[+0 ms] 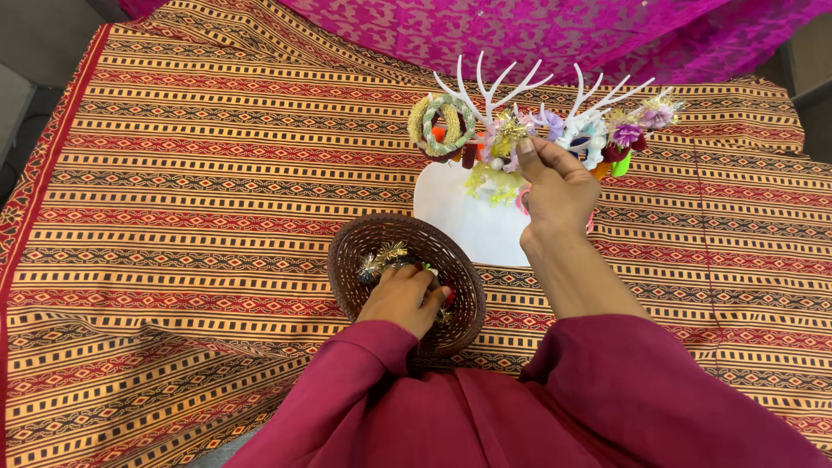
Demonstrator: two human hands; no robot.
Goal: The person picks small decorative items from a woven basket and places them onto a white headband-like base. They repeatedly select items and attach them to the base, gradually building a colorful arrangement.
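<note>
Two hands work over a striped orange cloth (pixel 173 173) that runs wide and bare to the left, its red border (pixel 52 165) angling down that side; grey floor (pixel 35 43) shows past it. On the far edge a magenta fabric (pixel 555 30) overlaps the cloth. Open room lies left of the basket and right of the stand.

One brown wicker basket (pixel 368 238) sits near the person. The left hand (pixel 400 299) is inside it, fingers curled down on small ornaments; whether they grip one, I cannot tell. A gold tinsel piece (pixel 381 258) shows just beside the knuckles, a red bit (pixel 449 296) at the fingertips.

One white stand (pixel 472 221) sits just beyond the basket, with two antler-shaped branches (pixel 485 87). Hung on them are a green-and-gold ring (pixel 444 126), purple flowers (pixel 626 134) and white flowers (pixel 582 132). The right hand (pixel 555 186) reaches up to the branches, fingers pinched together on a small ornament (pixel 511 132) at the stand's middle.

Both maroon sleeves (pixel 364 381) fill the near edge.
</note>
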